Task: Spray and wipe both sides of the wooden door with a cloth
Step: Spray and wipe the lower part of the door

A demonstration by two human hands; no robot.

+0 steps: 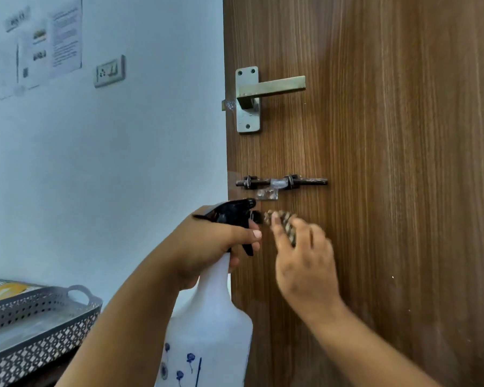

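The wooden door (389,163) fills the right half of the view. My left hand (207,247) grips the neck of a white spray bottle (210,331) with a black trigger head, its nozzle close to the door's left edge. My right hand (305,261), blurred by motion, presses a checked cloth (284,222) against the door just below the sliding bolt (282,182); most of the cloth is hidden under the hand. A metal lever handle (268,89) sits higher on the door.
A pale wall (109,163) lies to the left with a switch plate (109,71) and a posted paper sheet (51,40). A perforated metal tray (39,317) stands at the lower left.
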